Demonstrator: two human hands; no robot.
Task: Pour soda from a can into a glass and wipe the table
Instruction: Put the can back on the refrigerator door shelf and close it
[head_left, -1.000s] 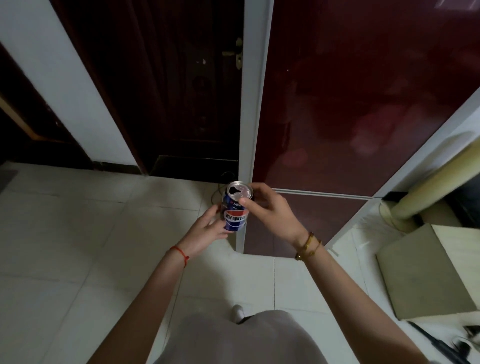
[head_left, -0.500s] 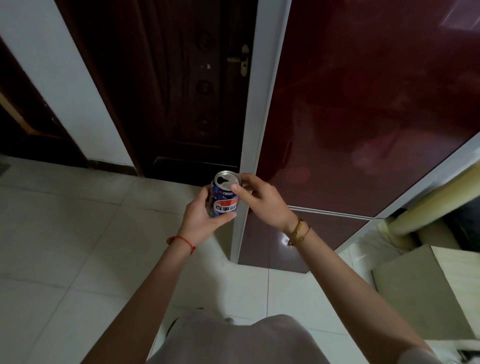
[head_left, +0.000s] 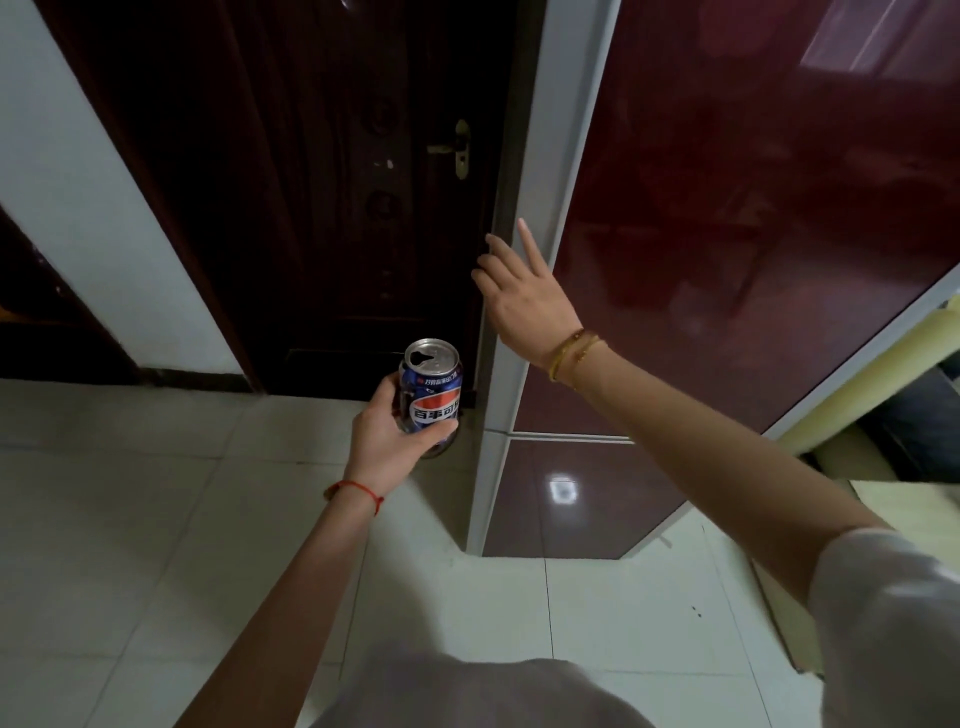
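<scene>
Left hand grips open can upright, right hand spread, empty near cabinet edge; keep can level while walking to avoid slosh.

Open floor left; white frame beside right hand.

Left hand extended forward, fingers curled in a grip. Right hand raised higher, fingers straight and spread.

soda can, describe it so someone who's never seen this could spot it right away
Below the dark wooden door, over the pale tiled floor, the left hand grips a blue aluminium soda can. It alone bears a red-white-blue logo and an opened silver top.
</scene>
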